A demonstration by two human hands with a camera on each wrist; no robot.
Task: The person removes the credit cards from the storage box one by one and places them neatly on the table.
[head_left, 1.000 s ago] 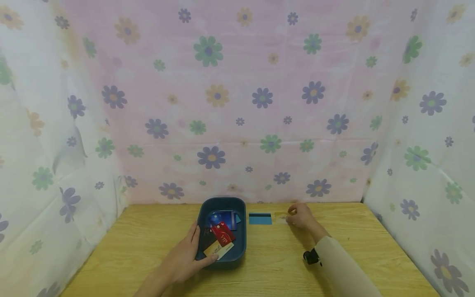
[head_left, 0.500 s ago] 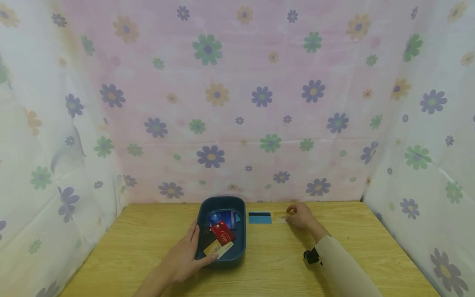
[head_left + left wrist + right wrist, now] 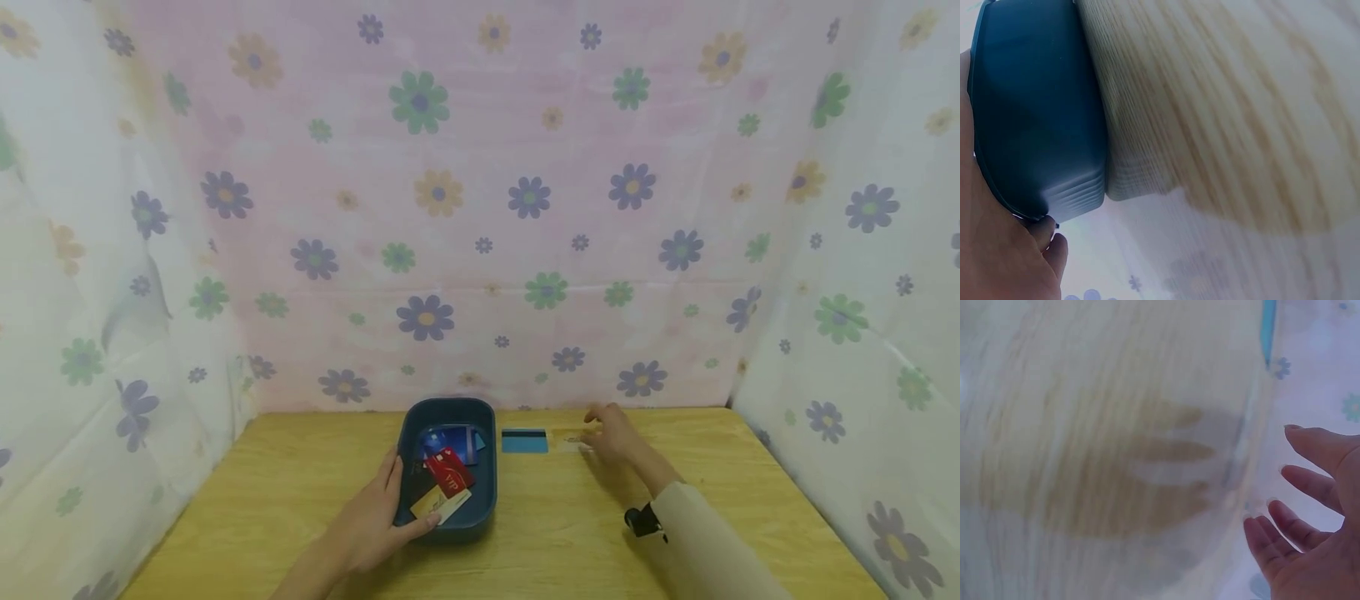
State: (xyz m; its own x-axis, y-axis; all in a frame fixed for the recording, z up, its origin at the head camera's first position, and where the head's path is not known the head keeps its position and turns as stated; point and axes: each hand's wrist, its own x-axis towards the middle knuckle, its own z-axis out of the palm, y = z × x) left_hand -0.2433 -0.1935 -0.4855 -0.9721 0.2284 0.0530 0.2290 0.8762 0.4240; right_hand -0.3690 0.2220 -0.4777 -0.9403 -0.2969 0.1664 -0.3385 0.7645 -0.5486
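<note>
Gripping the bin (image 3: 486, 483) by its left side, the left hand (image 3: 360, 512) is hooking its thumb over the near rim. Right of the bin, the right hand (image 3: 617, 437) is grasping nothing, its fingers loose and parted. A pale card (image 3: 567, 440) is lying on the tabletop (image 3: 555, 533), right of the bin, by the right hand's fingertips; contact cannot be determined. A blue card (image 3: 525, 443) is lying just beside the bin's right wall. Inside the bin, a navy card (image 3: 447, 444) is lying toward the far end, a red card (image 3: 448, 471) centrally, and a gold card (image 3: 431, 502) toward the near end.
</note>
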